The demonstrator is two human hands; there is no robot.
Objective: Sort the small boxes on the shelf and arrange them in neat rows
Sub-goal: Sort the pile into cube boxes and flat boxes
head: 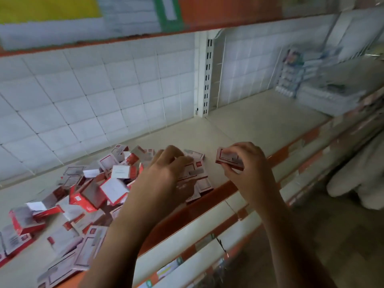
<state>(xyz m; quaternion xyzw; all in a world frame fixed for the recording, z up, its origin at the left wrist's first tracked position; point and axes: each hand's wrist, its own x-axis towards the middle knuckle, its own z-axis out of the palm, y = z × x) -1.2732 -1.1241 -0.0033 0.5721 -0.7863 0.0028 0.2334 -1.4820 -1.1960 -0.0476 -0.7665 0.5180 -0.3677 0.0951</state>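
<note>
I count one red-and-white box (228, 160) in my right hand (250, 169). Left of that box are my left hand (164, 171) and one heap (93, 183) of well over twenty more, too blurred to count.

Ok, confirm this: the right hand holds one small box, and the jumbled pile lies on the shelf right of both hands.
Wrong side. The head view shows the jumbled pile on the shelf left of both hands. The right hand does hold one small box.
</note>
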